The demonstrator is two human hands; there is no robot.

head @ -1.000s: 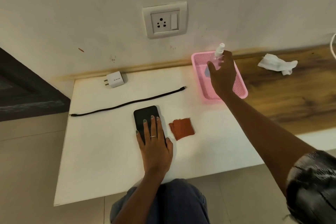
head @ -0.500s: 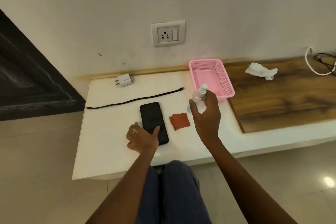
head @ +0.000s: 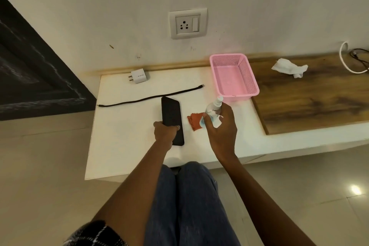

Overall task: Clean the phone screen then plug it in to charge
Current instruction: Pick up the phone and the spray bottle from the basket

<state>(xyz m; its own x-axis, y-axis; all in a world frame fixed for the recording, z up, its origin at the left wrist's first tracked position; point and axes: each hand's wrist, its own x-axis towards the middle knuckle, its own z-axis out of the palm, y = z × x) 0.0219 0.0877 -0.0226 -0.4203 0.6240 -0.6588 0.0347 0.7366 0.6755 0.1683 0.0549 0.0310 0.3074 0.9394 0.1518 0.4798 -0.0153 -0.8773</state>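
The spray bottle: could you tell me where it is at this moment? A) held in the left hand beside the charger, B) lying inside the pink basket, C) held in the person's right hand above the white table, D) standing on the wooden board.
C: the right hand grips the spray bottle over the white table, near the rust-coloured cloth; the pink basket holds nothing, and the left hand holds the phone.

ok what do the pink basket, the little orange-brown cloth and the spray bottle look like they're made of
Pink basket: looks like moulded plastic, matte, its walls a grid of small holes.
Orange-brown cloth: soft fabric, matte and creased; possibly microfibre or suede-like, the weave is too small to tell.
Spray bottle, held in the right hand: apparently clear plastic with a white nozzle, as the background shows through the body.
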